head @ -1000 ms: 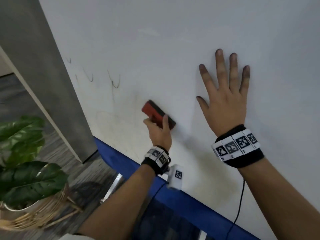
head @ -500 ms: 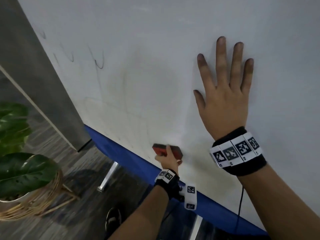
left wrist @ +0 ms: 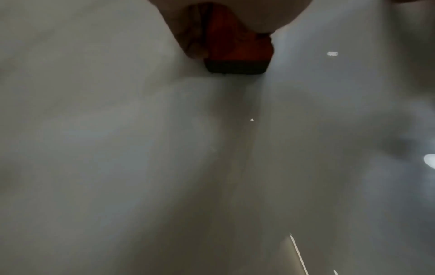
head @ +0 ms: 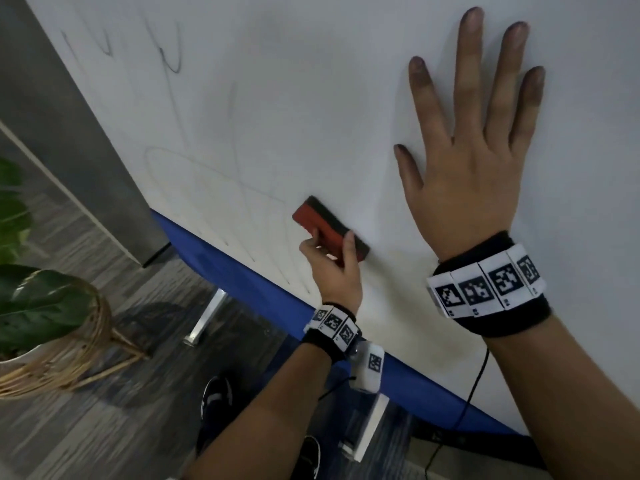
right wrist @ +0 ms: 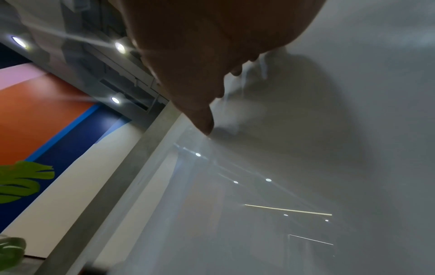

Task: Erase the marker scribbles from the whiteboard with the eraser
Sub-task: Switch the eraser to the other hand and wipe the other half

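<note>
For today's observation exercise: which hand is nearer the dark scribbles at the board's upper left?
Left. The left hand grips the eraser below the scribbles; the right hand lies flat farther right.

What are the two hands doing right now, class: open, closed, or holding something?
Left hand: closed on the red eraser, pressing it to the whiteboard.
Right hand: open, fingers spread flat against the whiteboard.
</note>
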Demonstrator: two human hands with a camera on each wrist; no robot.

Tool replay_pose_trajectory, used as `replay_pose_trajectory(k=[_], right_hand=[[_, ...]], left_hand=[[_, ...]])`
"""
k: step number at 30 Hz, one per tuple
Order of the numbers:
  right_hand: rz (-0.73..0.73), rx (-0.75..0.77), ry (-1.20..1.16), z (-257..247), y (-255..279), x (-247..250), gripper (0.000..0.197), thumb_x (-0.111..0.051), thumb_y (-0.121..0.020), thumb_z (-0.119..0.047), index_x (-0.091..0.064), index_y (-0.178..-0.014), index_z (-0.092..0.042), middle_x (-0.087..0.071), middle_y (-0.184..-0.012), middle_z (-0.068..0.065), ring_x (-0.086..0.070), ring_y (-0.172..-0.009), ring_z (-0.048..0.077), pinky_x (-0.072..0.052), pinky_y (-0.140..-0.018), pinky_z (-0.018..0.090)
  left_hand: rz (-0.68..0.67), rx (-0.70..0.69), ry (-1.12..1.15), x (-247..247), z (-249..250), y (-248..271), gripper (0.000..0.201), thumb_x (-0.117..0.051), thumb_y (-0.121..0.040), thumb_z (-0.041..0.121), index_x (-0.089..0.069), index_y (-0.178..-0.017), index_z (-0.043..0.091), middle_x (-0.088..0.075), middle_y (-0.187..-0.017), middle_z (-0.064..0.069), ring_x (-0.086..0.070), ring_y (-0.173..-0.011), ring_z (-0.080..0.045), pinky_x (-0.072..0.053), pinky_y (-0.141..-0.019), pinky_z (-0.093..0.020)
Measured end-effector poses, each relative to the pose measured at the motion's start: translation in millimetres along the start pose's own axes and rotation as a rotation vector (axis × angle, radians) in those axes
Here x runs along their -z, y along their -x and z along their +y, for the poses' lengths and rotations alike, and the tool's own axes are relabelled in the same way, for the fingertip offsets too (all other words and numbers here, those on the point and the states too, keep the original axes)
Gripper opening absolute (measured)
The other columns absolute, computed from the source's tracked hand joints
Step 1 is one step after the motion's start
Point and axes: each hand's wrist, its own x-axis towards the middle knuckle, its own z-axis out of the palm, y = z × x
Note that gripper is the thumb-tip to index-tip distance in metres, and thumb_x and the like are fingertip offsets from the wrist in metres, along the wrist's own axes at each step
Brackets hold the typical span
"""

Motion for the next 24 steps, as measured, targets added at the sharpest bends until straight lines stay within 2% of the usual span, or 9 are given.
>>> replay_pose_trajectory(k=[2,5,6,8,13,16,18,21,24], right_hand=[[-0.022,0.015,0.012,0,7,-4,0.078,-0.061,-0.098,-0.039,-0.020,-0.162,-0.024,-0.017,-0.168,0.018,-0.017,-0.152,0.049,-0.005,-0.124,0.055],[-0.015,0.027,0.045,-2,18,-12,0.078,-0.061,-0.098,-0.043,-0.021,-0.162,-0.024,-0.020,-0.167,0.017,-0.020,-0.152,0.048,-0.002,-0.124,0.053],[-0.009,0.025,0.047,-3,19,-13,0.078,-0.060,-0.098,-0.043,-0.021,-0.162,-0.024,-0.021,-0.167,0.017,-0.021,-0.151,0.048,-0.003,-0.123,0.053],[-0.007,0.012,0.035,-5,20,-15,0.077,-0.059,-0.099,-0.044,-0.021,-0.162,-0.024,-0.021,-0.167,0.017,-0.021,-0.151,0.048,-0.004,-0.124,0.053],[-0.018,-0.041,0.032,-12,21,-17,0.076,-0.056,-0.099,-0.046,-0.020,-0.163,-0.024,-0.020,-0.167,0.019,-0.020,-0.151,0.050,-0.005,-0.124,0.057],[-0.021,-0.056,0.027,-14,23,-18,0.074,-0.056,-0.099,-0.046,-0.023,-0.162,-0.024,-0.022,-0.166,0.021,-0.021,-0.150,0.052,-0.008,-0.124,0.059],[-0.022,-0.048,0.028,-14,25,-18,0.074,-0.056,-0.099,-0.046,-0.024,-0.162,-0.024,-0.022,-0.166,0.021,-0.021,-0.150,0.052,-0.009,-0.124,0.059],[-0.046,-0.019,0.028,-11,30,-18,0.075,-0.056,-0.099,-0.045,-0.022,-0.162,-0.026,-0.020,-0.167,0.019,-0.019,-0.150,0.052,-0.007,-0.124,0.057],[-0.053,0.002,0.048,-9,33,-19,0.074,-0.056,-0.100,-0.045,-0.021,-0.162,-0.027,-0.019,-0.168,0.017,-0.019,-0.151,0.051,-0.006,-0.124,0.056]], left_hand=[[0.113,0.158,0.001,15,-40,-12,0.038,-0.059,-0.101,0.028,-0.035,-0.126,0.014,-0.060,-0.116,-0.003,-0.067,-0.092,0.002,-0.062,-0.081,-0.028],[0.262,0.489,0.000,25,-88,-23,0.045,-0.056,-0.102,0.037,-0.033,-0.130,0.010,-0.056,-0.129,-0.018,-0.065,-0.108,-0.036,-0.060,-0.086,-0.055],[0.294,0.585,-0.008,24,-95,-24,0.049,-0.055,-0.102,0.038,-0.032,-0.133,0.008,-0.054,-0.132,-0.017,-0.063,-0.110,-0.038,-0.059,-0.086,-0.058],[0.312,0.661,0.024,16,-93,-18,0.051,-0.051,-0.105,0.034,-0.028,-0.138,0.004,-0.051,-0.132,-0.014,-0.060,-0.108,-0.035,-0.058,-0.087,-0.060],[0.074,0.388,0.005,-9,-59,32,0.038,-0.051,-0.105,0.029,-0.031,-0.128,0.006,-0.062,-0.116,-0.009,-0.069,-0.090,-0.025,-0.062,-0.067,-0.037],[0.048,0.369,-0.021,-4,-80,31,0.034,-0.054,-0.104,0.028,-0.033,-0.123,0.010,-0.064,-0.115,-0.009,-0.070,-0.094,-0.027,-0.063,-0.072,-0.038],[0.102,0.465,-0.082,13,-115,10,0.037,-0.054,-0.104,0.026,-0.033,-0.127,0.006,-0.061,-0.124,-0.018,-0.068,-0.101,-0.036,-0.061,-0.081,-0.051],[0.210,0.816,-0.128,45,-165,-45,0.049,-0.054,-0.104,0.022,-0.033,-0.141,0.000,-0.053,-0.136,-0.023,-0.059,-0.118,-0.046,-0.055,-0.083,-0.058],[0.380,0.850,-0.215,67,-209,-114,0.058,-0.045,-0.103,0.032,-0.031,-0.150,0.001,-0.051,-0.143,-0.025,-0.056,-0.124,-0.045,-0.049,-0.101,-0.057]])
